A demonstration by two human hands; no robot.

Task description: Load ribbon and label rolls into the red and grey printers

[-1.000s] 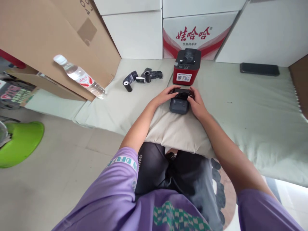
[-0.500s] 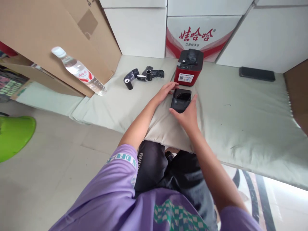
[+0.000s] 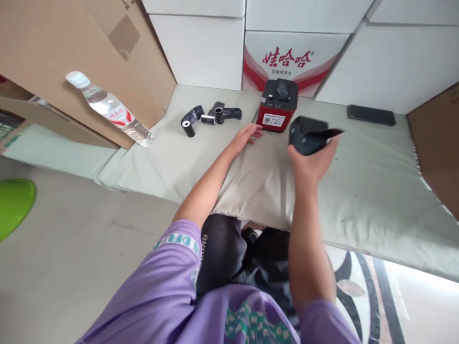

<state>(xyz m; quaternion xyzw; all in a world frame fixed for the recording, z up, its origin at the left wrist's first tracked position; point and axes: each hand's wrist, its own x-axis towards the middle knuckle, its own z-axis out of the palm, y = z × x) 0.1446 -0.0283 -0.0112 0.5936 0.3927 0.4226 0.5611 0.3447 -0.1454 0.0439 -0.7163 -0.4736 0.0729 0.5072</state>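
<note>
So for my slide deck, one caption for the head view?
Right hand lifts a small black printer above a pillow; left hand rests open beside it.

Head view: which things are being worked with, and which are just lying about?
In hand:
right hand gripping black printer, lifted
left hand open on pillow

Lying about:
red printer
black rolls
water bottle
phone

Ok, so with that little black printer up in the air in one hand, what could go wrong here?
1. The right hand alone holds the small black box-shaped printer off the beige pillow; it may slip and drop.
2. Its flap sticks out sideways and could snag or bend.
3. The red and black desktop printer stands close by; a swing might knock it.
</note>
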